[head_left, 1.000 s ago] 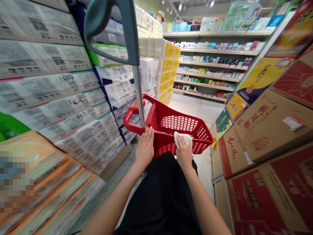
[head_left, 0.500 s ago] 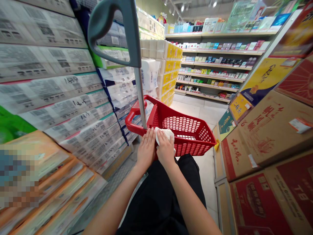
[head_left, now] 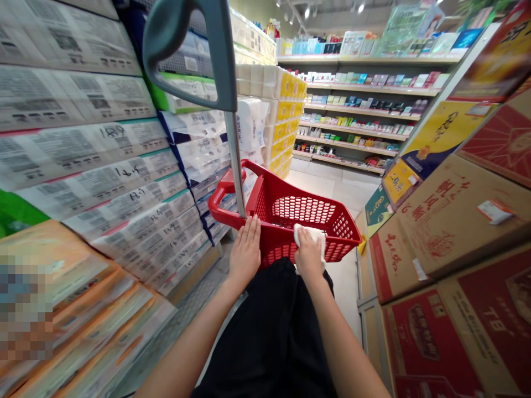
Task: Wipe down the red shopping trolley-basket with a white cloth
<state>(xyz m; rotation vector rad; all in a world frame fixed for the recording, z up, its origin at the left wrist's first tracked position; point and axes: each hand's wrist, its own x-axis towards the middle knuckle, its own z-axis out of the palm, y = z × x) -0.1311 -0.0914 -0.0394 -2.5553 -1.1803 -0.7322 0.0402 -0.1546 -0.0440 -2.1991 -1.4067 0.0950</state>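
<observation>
A red plastic shopping basket (head_left: 274, 235) with perforated walls stands in front of my knees. Its metal pole (head_left: 235, 166) rises to a grey loop handle (head_left: 224, 72) at upper left. Flat against the basket's near side, close to the pole's foot, rests my left hand (head_left: 245, 249), its fingers stretched out and holding nothing. My right hand (head_left: 309, 257) presses a white cloth (head_left: 317, 237) on the near rim, right of the middle. Part of the cloth hangs over the outer wall; the rest is hidden under my fingers.
Stacked paper packs (head_left: 95, 143) rise close on the left, above orange packages (head_left: 95, 309). Cardboard boxes (head_left: 448, 226) line the right side. Farther off are yellow-and-white packs (head_left: 286, 121) and a shelf unit (head_left: 357, 116) with small boxes. Pale floor tiles (head_left: 344, 182) run beyond the basket.
My right hand has slid the cloth rightward along the basket's near rim, away from my left hand. The left hand stays by the pole. The view has shifted slightly.
</observation>
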